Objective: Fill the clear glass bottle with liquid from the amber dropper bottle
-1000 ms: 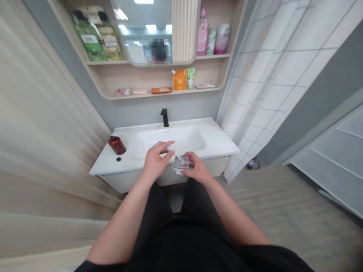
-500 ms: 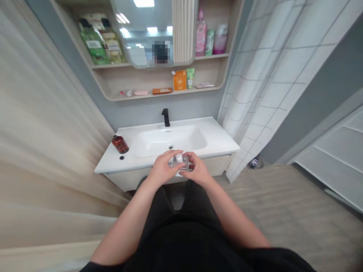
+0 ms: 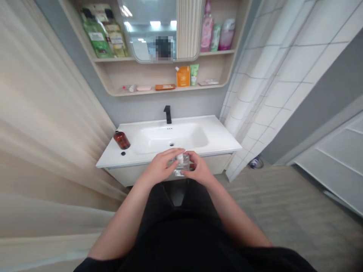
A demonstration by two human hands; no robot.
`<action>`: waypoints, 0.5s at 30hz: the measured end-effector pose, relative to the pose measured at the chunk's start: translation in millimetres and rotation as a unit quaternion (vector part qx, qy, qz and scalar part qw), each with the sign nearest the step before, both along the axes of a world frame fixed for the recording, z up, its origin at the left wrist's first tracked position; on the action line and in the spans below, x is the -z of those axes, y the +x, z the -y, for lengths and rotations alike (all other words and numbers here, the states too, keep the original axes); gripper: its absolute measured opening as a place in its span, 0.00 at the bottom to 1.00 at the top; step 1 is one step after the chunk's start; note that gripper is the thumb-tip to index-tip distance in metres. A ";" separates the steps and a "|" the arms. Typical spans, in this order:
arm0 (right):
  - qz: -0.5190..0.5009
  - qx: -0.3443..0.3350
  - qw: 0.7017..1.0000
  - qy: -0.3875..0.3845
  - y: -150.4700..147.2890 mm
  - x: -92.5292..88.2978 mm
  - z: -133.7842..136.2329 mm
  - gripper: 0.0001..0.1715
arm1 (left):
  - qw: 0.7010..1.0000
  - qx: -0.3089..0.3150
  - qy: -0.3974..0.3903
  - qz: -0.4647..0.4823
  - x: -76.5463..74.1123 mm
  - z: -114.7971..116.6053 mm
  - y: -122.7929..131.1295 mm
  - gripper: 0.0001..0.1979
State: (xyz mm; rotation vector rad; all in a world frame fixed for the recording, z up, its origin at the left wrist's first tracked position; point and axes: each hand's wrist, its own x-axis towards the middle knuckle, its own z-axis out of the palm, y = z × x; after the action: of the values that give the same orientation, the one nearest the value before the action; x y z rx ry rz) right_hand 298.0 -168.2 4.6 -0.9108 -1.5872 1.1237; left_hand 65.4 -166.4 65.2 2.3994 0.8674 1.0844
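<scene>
My right hand grips a small clear, box-like container from its right side, thumb below and fingers above. On the container's left, my left hand curls with its thumb and fingers against it, near a whitish part. What that whitish part is, I cannot make out. Both hands hold the container in front of the vanity's front edge. Beyond them lies the white sink basin with a black faucet. A brown bottle without a cap stands on the left of the counter, beside a small black cap.
Above the sink hangs a mirror cabinet with shelves, holding green and yellow bottles, pink bottles, an orange pouch and a green tube. A beige curtain hangs left, a white checked curtain right.
My left hand has shifted slightly left, its thumb lying lower across the whitish part. More of the clear container shows between the hands. The camera view has moved slightly.
</scene>
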 end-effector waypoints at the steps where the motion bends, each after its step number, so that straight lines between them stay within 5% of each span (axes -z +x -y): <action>1: 0.000 0.001 1.000 0.002 0.6 -0.6 0.5 0.41 | 1.000 -0.008 0.002 -0.002 -1.2 0.9 -0.1 0.24; 15: 0.001 -0.015 1.000 0.003 2.8 -0.9 3.0 0.42 | 0.998 -0.006 0.035 -0.045 -4.2 5.6 -2.4 0.25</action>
State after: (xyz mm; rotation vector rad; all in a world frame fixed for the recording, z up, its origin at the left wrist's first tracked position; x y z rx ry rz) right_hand 300.8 -171.2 5.5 -0.8879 -1.6102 1.1388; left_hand 63.1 -172.0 69.4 2.5206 0.8869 1.0349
